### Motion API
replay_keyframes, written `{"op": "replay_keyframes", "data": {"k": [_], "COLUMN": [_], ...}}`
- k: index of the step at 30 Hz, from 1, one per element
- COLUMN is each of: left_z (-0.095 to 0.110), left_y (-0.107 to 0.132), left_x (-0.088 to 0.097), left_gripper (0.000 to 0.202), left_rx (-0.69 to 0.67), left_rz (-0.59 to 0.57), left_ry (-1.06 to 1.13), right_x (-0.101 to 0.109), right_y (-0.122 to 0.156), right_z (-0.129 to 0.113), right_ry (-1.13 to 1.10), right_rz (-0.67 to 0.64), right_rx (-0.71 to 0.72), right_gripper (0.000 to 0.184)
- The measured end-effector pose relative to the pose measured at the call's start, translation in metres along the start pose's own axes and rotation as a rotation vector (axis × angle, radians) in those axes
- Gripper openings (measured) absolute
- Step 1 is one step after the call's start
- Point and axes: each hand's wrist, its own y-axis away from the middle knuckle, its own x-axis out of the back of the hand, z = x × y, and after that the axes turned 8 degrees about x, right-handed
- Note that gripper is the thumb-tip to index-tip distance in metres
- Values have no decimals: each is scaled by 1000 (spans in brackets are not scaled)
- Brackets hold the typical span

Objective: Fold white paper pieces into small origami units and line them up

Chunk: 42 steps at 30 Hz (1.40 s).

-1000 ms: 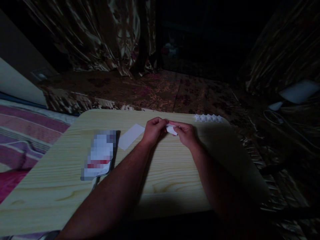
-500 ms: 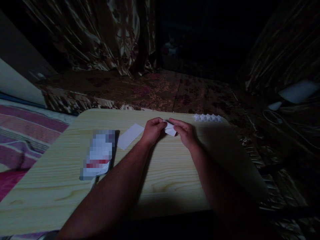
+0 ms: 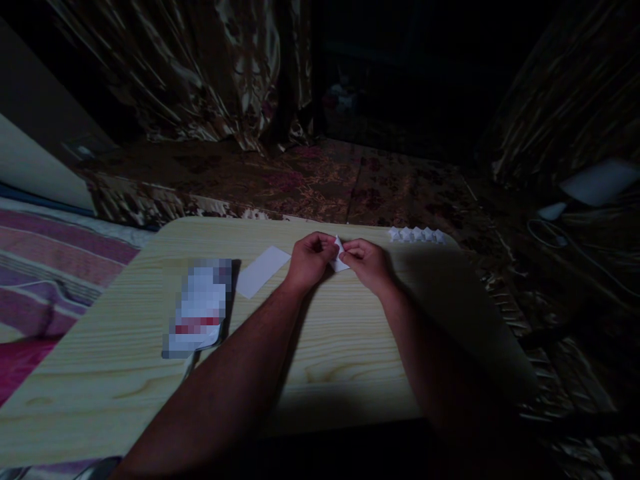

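My left hand (image 3: 309, 260) and my right hand (image 3: 367, 263) meet over the far middle of a light wooden table (image 3: 320, 347). Both pinch a small folded piece of white paper (image 3: 339, 259), whose point sticks up between the fingertips. A flat white paper slip (image 3: 263, 271) lies on the table just left of my left hand. A row of several small white folded paper shapes (image 3: 417, 235) sits along the far right edge of the table.
A blurred rectangular object (image 3: 199, 308) lies on the table's left part. Beyond the table are a dark patterned fabric (image 3: 320, 180) and shiny curtains (image 3: 200, 67). A striped cloth (image 3: 45, 267) lies at the left. White objects and a cable (image 3: 575, 220) rest at the right.
The folded paper has been turned and pressed narrower between my fingertips; its point now stands up. Both hands have closed in toward each other slightly.
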Motion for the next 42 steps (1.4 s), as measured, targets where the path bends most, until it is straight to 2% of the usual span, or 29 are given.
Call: {"op": "replay_keyframes", "data": {"k": [2,6,8,14,25,42], "left_z": [2,5,5,-1,2,5], "left_y": [1,2,2,0,3,5], "left_x": [-1,-4,-4,-2,-2,-2], "left_gripper": [33,64,68,46,37,30], "left_rx": [-1,6,17,65,64,70], "left_rz": [-42,-162,-187,-148,-157,-82], "left_ry": [36,153,169,87,48,-42], "right_x": [0,1,1,3,5,3], "right_y": [-1,-2,-2,0,-1,0], "right_z": [1,4,4,-1,-2,-3], "right_ry": [9,-48,-74,-118,-105,-124], "right_rz": [5,28,43,-3,12,23], "right_rx": [3,5,-7,-49,-62,-89], "right_gripper": [24,27,29,46,24,23]}}
